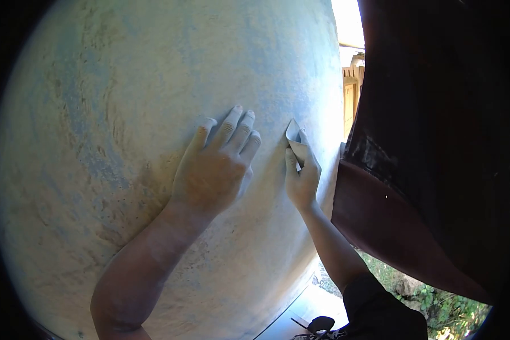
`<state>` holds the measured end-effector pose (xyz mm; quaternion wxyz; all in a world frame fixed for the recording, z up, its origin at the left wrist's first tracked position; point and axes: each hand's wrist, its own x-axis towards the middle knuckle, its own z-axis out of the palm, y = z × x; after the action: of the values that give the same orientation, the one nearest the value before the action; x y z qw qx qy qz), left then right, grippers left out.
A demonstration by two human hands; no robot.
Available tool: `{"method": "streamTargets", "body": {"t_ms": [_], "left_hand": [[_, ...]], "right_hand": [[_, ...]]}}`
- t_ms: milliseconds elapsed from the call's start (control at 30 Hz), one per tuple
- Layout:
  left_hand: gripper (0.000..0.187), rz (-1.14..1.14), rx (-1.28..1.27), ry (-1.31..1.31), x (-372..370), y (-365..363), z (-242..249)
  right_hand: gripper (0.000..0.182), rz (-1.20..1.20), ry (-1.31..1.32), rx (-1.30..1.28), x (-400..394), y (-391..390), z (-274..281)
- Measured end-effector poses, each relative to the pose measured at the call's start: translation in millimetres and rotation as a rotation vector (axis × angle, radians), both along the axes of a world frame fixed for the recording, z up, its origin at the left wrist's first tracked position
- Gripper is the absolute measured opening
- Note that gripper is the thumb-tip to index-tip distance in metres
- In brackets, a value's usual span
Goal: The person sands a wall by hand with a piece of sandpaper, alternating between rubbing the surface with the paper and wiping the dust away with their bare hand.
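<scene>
A large, rounded, pale surface [147, 73] with bluish patches and rough, pitted streaks fills most of the view. Against it lies my left hand [212, 170], fingers stretched out and coated in whitish dust. To its right, my right hand [303, 184] grips a folded, curled sheet of sandpaper [300, 148] between thumb and fingers, close to the same surface. The grit side of the sheet cannot be made out. Dust also covers the fingers of my right hand, and some of them are hidden behind the sheet.
A big dark form [430, 102] with a reddish-brown lower part [379, 209] rises close on the right. Green plants [442, 309] show below it. A pale flat ledge [306, 311] lies at the bottom, and part of a building [352, 85] appears through the gap.
</scene>
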<state>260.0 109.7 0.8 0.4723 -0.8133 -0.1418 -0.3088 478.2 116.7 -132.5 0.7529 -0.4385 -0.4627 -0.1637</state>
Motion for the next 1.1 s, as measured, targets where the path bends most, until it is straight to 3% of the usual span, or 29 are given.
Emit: {"method": "streamTargets", "body": {"t_ms": [67,267,367,467,600,633,733,833,867,933,1000,1067,1100], "left_hand": [[0.049,0.006,0.005,0.007,-2,1,0],[0.047,0.013,0.015,0.030,0,4,-2],[0.046,0.011,0.012,0.021,0,5,-2],[0.045,0.020,0.033,0.020,1,7,-3],[0.043,0.018,0.039,0.012,3,1,-2],[0.043,0.020,0.057,0.022,4,1,-2],[0.043,-0.011,0.024,0.013,4,2,-4],[0.042,-0.009,0.043,0.021,6,0,-2],[0.041,-0.019,0.026,0.019,6,-2,-2],[0.041,-0.026,0.027,0.027,6,-4,0],[0.041,-0.037,0.020,0.004,2,-6,5],[0.039,-0.018,0.046,-0.014,-8,-13,17],[0.037,-0.011,0.062,-0.033,-15,-15,25]], "right_hand": [[0.049,-0.287,-0.144,-0.049,-1,9,14],[0.047,-0.151,0.015,0.059,61,35,75],[0.049,-0.233,-0.034,0.017,48,35,76],[0.054,-0.163,-0.429,0.073,6,28,27],[0.051,-0.151,-0.640,-0.217,-2,5,-18],[0.051,-0.143,-0.647,-0.173,10,7,-13],[0.054,-0.178,-0.292,-0.104,59,40,16],[0.058,-0.183,0.100,-0.111,95,50,79],[0.058,-0.182,0.107,-0.100,90,50,83],[0.055,-0.242,-0.079,-0.110,48,36,110],[0.058,-0.363,-0.433,-0.082,8,26,94],[0.059,-0.267,-0.677,-0.141,-26,4,64],[0.059,-0.265,-0.677,-0.129,-24,3,60]]}}
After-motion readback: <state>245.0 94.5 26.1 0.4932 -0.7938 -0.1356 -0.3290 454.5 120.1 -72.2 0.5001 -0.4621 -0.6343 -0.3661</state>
